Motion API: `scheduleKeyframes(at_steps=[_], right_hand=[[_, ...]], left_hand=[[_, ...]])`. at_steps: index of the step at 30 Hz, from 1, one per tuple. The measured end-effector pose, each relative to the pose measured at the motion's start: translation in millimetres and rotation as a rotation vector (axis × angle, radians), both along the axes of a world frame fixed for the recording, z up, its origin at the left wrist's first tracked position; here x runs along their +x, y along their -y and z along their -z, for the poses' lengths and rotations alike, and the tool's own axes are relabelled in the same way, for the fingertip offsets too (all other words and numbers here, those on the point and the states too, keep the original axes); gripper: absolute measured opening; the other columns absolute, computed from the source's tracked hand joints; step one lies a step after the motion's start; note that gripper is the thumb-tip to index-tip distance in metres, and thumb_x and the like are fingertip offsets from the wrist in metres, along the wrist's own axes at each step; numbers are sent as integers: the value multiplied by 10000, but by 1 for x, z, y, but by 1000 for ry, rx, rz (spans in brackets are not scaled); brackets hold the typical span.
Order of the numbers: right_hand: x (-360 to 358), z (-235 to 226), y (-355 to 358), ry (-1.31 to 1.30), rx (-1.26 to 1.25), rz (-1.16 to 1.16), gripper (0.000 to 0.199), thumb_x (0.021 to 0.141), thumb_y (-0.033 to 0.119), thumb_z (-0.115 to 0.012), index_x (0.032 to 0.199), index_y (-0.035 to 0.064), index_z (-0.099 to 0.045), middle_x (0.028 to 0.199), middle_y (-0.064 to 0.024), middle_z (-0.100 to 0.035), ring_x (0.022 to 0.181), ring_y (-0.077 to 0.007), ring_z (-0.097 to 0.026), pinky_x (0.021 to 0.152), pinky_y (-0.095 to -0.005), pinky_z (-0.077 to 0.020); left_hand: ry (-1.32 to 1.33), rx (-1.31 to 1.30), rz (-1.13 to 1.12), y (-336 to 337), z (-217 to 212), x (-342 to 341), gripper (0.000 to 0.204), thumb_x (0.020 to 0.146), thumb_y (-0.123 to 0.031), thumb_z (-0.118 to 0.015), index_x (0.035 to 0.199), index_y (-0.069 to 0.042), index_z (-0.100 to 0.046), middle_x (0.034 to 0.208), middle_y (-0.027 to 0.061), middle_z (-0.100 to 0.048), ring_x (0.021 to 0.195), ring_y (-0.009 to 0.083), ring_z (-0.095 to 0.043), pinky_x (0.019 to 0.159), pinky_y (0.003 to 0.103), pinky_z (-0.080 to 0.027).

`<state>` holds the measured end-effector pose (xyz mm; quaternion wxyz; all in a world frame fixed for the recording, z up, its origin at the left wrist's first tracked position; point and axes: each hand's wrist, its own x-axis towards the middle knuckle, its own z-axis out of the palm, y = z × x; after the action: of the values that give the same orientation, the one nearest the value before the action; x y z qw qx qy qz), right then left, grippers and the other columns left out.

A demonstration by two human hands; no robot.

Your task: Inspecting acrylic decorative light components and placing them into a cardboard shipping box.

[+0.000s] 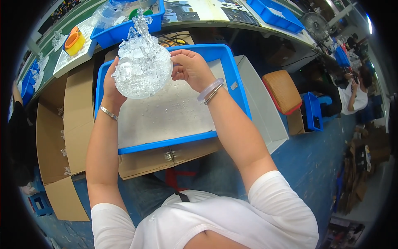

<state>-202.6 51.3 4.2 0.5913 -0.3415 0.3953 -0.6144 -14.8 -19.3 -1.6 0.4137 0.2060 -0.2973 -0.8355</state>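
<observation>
A clear, glass-like ornament (pixel 143 68) with a round disc-shaped base and a tall knobbly top is held up over a blue tray (pixel 174 143). My left hand (pixel 112 88) grips its left edge; most of those fingers are hidden behind it. At the right rim, my right hand (pixel 190 67) has its thumb and curled fingers closed on the ornament's edge. Small clear crumbs (pixel 166 110) are scattered over the tray's pale bottom.
An open cardboard box (pixel 52 137) with clear pieces stands at left. On the bench beyond are a blue bin (pixel 108 37), an orange tape roll (pixel 74 41) and another blue tray (pixel 273 14). At right sit a cushioned stool (pixel 282 91) and, farther off, a person (pixel 354 97).
</observation>
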Motion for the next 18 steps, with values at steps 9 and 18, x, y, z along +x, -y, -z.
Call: scheduleKeyframes(at_steps=[9,18], right_hand=[[1,-1,-2,-68,11,20,110,709,132,-527,702,23,-536,628,-65,-557,491,-120,-544,448,-211,-452],[0,1,0,-70,45,-25,138,725,136,-511,761,9,-550,653,-64,-570,515,-115,-548,466,-212,-459]], left_hand=[[-99,-17,103,4,6,3,380,848,-270,-329,1133,-26,-385,1081,125,-483,981,247,-482,835,353,-389],[-56,20,168,7,10,7,397,837,-282,-347,1120,-7,-391,1084,132,-480,971,251,-488,822,357,-399]])
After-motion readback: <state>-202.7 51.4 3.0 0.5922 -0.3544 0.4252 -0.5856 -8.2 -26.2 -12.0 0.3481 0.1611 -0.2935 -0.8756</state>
